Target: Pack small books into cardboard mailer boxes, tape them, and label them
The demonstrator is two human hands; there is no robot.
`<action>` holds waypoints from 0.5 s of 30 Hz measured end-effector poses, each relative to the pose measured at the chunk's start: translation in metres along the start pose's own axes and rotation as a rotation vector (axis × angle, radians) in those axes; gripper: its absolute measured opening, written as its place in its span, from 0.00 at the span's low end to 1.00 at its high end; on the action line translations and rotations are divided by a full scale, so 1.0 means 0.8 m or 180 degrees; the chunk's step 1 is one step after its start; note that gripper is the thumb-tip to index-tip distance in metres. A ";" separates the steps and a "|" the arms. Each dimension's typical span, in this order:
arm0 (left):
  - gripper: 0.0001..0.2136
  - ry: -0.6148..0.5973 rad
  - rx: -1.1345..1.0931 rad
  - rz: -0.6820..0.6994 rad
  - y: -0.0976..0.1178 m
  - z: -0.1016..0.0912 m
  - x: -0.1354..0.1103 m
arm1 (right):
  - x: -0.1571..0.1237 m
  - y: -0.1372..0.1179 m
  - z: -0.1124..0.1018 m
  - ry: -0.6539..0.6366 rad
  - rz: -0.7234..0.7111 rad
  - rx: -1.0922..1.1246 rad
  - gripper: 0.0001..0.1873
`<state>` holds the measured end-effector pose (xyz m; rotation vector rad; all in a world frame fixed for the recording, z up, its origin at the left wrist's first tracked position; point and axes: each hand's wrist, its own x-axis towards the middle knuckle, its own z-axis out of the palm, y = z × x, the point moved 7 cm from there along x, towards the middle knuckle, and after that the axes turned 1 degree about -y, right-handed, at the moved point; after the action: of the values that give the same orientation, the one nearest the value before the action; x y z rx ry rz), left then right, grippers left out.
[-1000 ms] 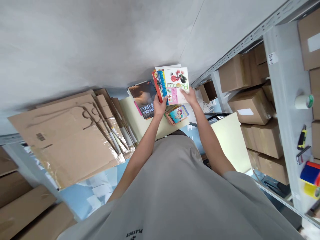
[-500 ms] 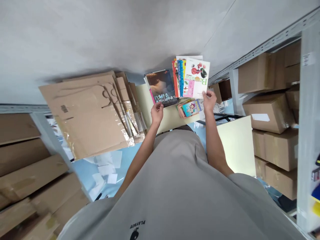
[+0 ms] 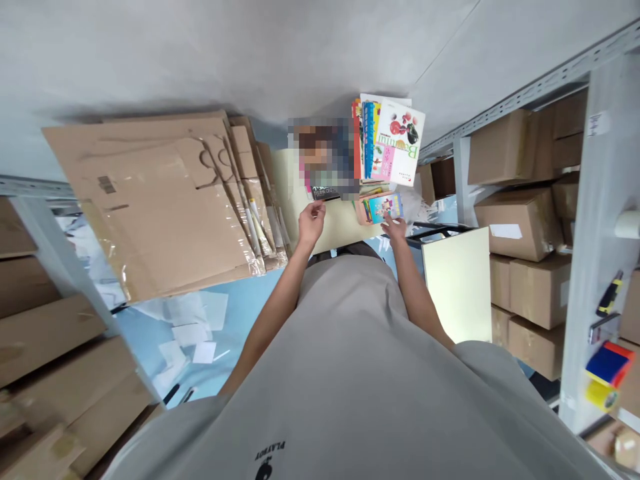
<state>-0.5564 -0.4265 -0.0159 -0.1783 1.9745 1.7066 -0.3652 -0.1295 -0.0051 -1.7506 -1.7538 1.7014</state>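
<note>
My left hand (image 3: 311, 224) is just below the lower edge of a dark-covered book (image 3: 326, 193), whose cover is mostly pixelated. Its thumb and fingers curl together, with nothing visible in them. On the right, my right hand (image 3: 395, 227) has its fingers apart at the lower edge of a small blue booklet (image 3: 384, 206), which tops a little pile. Behind that pile is a stack of larger books, topped by a white book (image 3: 400, 143) with fruit and vegetable pictures. All lie on a pale yellow tabletop (image 3: 333, 230).
Flattened cardboard boxes (image 3: 170, 213) stand in a stack left of the books. A grey wall (image 3: 250, 53) rises behind. Shelving with cartons (image 3: 515, 220) flanks the right, more cartons (image 3: 45, 333) the left. Papers (image 3: 193, 333) litter the blue floor. A pale panel (image 3: 457, 283) is right of me.
My right hand has left the white book's lower edge and come down to the small blue booklet. My left hand stays near the dark book's lower edge. The view has shifted slightly.
</note>
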 end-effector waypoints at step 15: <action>0.16 -0.1418 -0.0048 0.0112 0.021 0.169 -0.087 | -0.075 0.019 -0.129 0.0148 -0.0043 0.0918 0.34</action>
<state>-0.4640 -0.3107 0.0213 0.2166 1.6416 1.6137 -0.2615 -0.1200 0.0551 -1.6334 -1.4140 1.7877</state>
